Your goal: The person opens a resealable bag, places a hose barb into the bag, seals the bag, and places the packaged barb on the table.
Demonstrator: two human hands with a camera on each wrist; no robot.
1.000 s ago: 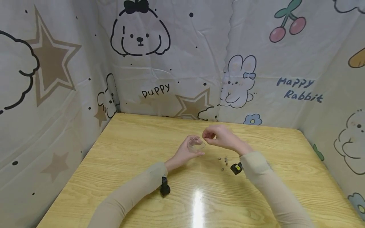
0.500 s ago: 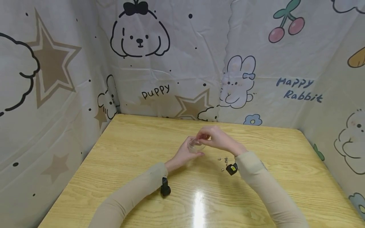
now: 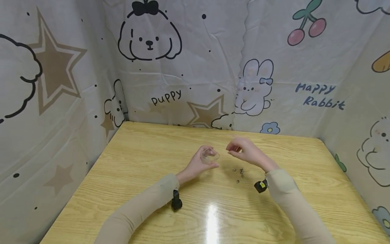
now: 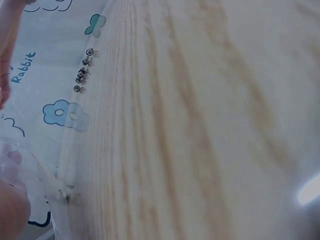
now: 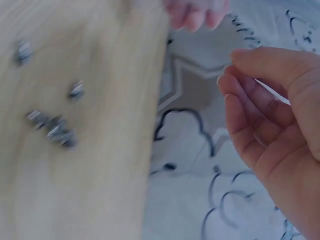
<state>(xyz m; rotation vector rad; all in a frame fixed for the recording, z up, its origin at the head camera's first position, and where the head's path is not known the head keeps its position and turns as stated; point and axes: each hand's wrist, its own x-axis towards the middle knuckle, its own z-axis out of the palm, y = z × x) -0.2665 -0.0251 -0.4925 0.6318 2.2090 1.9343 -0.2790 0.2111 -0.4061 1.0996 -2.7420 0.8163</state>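
My left hand (image 3: pixel 198 162) holds a small clear plastic container (image 3: pixel 210 156) above the table, fingers and thumb around its sides. Low in the left wrist view, the container's transparent wall (image 4: pixel 37 172) shows, with a small shiny piece near its bottom. Apart from it, to its right, my right hand (image 3: pixel 248 153) hovers with loosely curved fingers. The right wrist view shows nothing between that hand's thumb and fingertips (image 5: pixel 240 55). Several small silvery metal pieces (image 3: pixel 241 171), screw-like in shape, lie on the table below the right hand. Blur in the right wrist view (image 5: pixel 57 131) hides their exact kind.
The wood-grain table (image 3: pixel 146 142) stretches around both hands. A printed cloth (image 3: pixel 170 78) hangs behind it and along both sides. Black cameras are strapped to the left wrist (image 3: pixel 176 200) and the right wrist (image 3: pixel 261 186). Light glares off the table's front middle.
My right hand moved left over the container's opening, then drew back to the right with its fingers looser. The left hand and the container stayed in place.
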